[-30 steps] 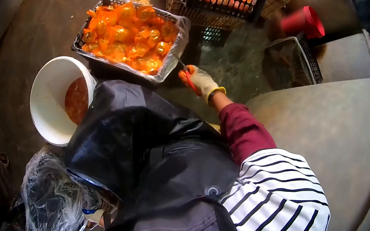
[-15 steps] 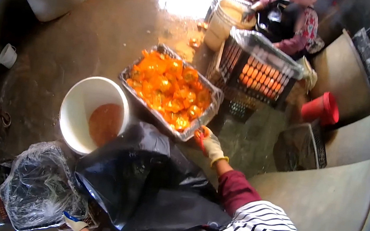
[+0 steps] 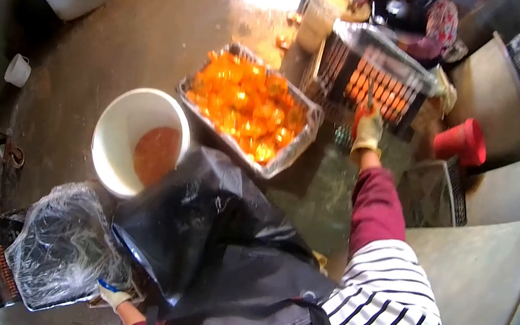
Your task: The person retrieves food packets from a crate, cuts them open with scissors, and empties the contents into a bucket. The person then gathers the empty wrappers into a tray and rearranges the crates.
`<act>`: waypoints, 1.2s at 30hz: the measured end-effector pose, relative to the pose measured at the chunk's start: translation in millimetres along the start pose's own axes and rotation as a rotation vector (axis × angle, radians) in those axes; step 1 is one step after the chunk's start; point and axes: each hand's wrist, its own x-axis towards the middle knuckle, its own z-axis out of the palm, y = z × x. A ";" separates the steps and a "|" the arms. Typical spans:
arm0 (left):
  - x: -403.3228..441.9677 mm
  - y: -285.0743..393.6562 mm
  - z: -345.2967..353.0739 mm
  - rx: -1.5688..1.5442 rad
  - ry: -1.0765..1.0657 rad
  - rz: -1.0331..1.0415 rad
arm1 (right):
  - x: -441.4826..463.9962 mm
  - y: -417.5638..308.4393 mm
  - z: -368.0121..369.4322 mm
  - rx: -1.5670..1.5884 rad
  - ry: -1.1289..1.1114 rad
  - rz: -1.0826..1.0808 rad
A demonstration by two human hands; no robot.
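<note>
My right hand [image 3: 369, 126], in a pale glove with orange fingertips, is closed round a red-handled metal tool [image 3: 371, 93]. The tool points up, in front of a black crate [image 3: 345, 64] holding rows of orange pieces. Low on the left, my left hand [image 3: 114, 295], also gloved, is at the edge of a plastic-lined crate [image 3: 61, 254]. Its fingers look closed, with something blue at them that I cannot make out. Between the hands, a lined crate [image 3: 306, 144] is heaped with shiny orange-wrapped pieces [image 3: 242, 103].
A white bucket [image 3: 112, 140] with reddish contents stands beside the black apron [image 3: 217, 223]. A red bucket [image 3: 461, 141] lies at the right, near an empty-looking crate [image 3: 454, 191] and pale curved walls [image 3: 478, 276]. A co-worker [image 3: 422, 19] sits behind the black crate.
My right hand has moved from beside the orange-filled crate up and right with the tool. The view has shifted, bringing the co-worker and more of my left hand into sight.
</note>
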 end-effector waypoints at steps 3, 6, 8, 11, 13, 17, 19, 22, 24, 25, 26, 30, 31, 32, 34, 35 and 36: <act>-20.4 36.7 14.3 -0.156 0.032 -0.105 | 11.9 5.8 8.9 -0.174 -0.053 -0.056; -0.7 14.9 3.7 -0.226 0.005 -0.180 | 18.5 -14.5 -6.7 -0.168 -0.250 0.008; 7.6 6.9 -3.6 -0.098 0.032 -0.180 | 21.0 -4.6 4.4 -0.240 -0.219 0.003; 10.7 4.9 -1.6 0.036 0.079 -0.148 | 32.7 10.8 19.6 -0.331 -0.257 0.017; 11.7 0.6 -3.2 0.128 0.102 -0.123 | 31.2 22.5 29.0 -0.397 -0.202 -0.062; 12.7 -6.0 -4.5 0.279 0.139 -0.068 | 31.6 17.6 26.7 -0.590 -0.382 0.003; 15.0 -10.7 -8.8 0.351 0.156 -0.038 | 29.7 22.7 29.9 -0.537 -0.252 -0.071; 19.6 -17.3 -12.0 0.508 0.173 0.033 | 29.4 -1.7 12.8 -0.438 -0.287 -0.012; 21.2 -10.0 -4.1 0.515 0.211 0.002 | 33.8 -8.6 13.3 -0.452 -0.295 0.017; 25.7 -5.6 0.8 0.226 0.242 -0.175 | 34.3 -12.8 14.8 -0.443 -0.269 -0.005; 22.9 -8.2 6.3 0.183 0.241 -0.139 | 33.0 -13.8 11.8 -0.377 -0.284 0.014; 20.3 -10.0 -4.4 0.425 0.072 -0.049 | 36.2 -16.0 17.1 -0.502 -0.395 0.067; 0.3 26.3 6.0 0.545 0.030 -0.111 | 36.8 -7.8 21.7 -0.477 -0.347 0.029; 25.8 -10.8 -11.3 0.814 -0.014 0.056 | 47.5 29.0 55.2 -0.581 -0.260 -0.113; 40.5 -32.9 -45.7 1.169 -0.103 0.238 | 37.5 11.0 37.4 -0.577 -0.337 -0.084; 34.5 -27.1 -38.7 1.059 -0.087 0.169 | 37.0 0.7 31.2 -0.570 -0.358 -0.066; 25.7 -16.3 -28.8 0.948 -0.065 0.105 | 37.8 -7.1 27.5 -0.561 -0.347 -0.061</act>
